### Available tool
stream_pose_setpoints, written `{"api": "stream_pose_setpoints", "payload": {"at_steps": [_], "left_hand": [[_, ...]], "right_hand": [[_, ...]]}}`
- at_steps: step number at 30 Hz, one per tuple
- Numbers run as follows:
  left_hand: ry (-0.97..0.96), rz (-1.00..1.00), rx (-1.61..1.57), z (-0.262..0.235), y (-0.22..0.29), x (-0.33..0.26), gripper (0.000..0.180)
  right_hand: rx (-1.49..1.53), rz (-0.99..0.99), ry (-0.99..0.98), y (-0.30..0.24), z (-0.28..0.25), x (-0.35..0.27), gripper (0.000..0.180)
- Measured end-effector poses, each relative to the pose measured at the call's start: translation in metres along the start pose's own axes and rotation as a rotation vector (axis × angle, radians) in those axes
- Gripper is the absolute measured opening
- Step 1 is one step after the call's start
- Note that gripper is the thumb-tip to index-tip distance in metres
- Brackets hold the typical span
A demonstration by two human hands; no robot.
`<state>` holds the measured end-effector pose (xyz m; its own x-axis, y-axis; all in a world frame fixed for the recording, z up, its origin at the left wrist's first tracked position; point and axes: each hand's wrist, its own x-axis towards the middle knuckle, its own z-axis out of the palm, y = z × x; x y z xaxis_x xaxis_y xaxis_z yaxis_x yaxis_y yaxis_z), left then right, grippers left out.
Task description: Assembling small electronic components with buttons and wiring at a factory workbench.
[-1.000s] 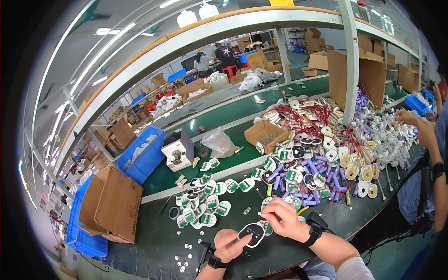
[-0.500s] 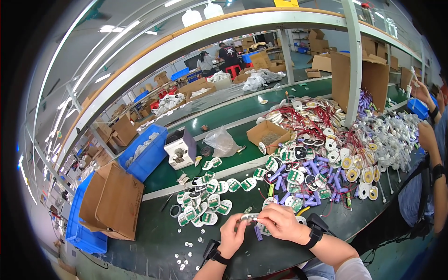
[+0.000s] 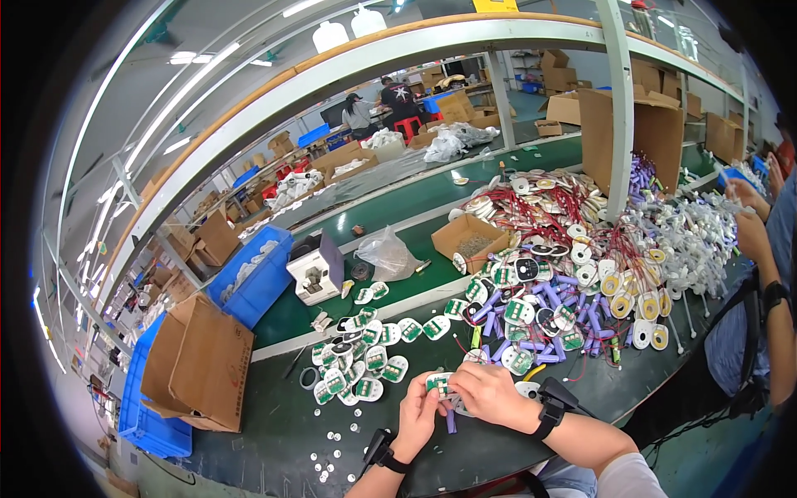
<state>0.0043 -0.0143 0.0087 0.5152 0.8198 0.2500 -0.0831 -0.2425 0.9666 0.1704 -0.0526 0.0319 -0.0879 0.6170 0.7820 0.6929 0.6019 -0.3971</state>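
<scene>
Between my two hands, above the front of the dark table, is a white rounded plate with a green circuit board (image 3: 437, 383). My left hand (image 3: 418, 417) pinches its left side, fingers closed. The closed fingers of my right hand (image 3: 491, 393) press at its right edge; whether they also hold a small part cannot be seen. A purple cylindrical battery (image 3: 451, 422) lies under my hands. Left of them is a pile of similar white plates with green boards (image 3: 365, 357), and small white round pieces (image 3: 335, 436) are scattered nearby.
Purple batteries (image 3: 548, 299), plates and red wires heap up at the right. Behind stand a small carton (image 3: 448, 241), a white-and-purple box (image 3: 330, 286) and a clear bag (image 3: 388, 256). A large carton (image 3: 224, 357) and blue bins (image 3: 270, 286) are left. A co-worker's arm (image 3: 762, 249) reaches in at right.
The plate in my hands has tilted from nearly edge-on, so its green board now faces up. My right fingers have shifted slightly over its edge. The view has moved a little.
</scene>
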Motion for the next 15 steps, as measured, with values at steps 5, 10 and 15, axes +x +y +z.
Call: {"api": "stream_pose_setpoints", "payload": {"at_steps": [5,10,15], "left_hand": [[-0.033,-0.028,-0.061,-0.0007,-0.0048,-0.0011,0.028],[-0.045,-0.046,-0.105,0.0003,-0.0086,-0.002,0.03],[-0.017,-0.07,-0.033,0.0004,-0.0054,-0.0023,0.026]], "right_hand": [[-0.054,0.024,-0.004,-0.0027,0.0007,-0.0001,0.012],[-0.021,0.014,-0.047,-0.0018,-0.0025,0.0018,0.01],[-0.032,0.009,-0.042,-0.0001,-0.0004,-0.0007,0.011]]}}
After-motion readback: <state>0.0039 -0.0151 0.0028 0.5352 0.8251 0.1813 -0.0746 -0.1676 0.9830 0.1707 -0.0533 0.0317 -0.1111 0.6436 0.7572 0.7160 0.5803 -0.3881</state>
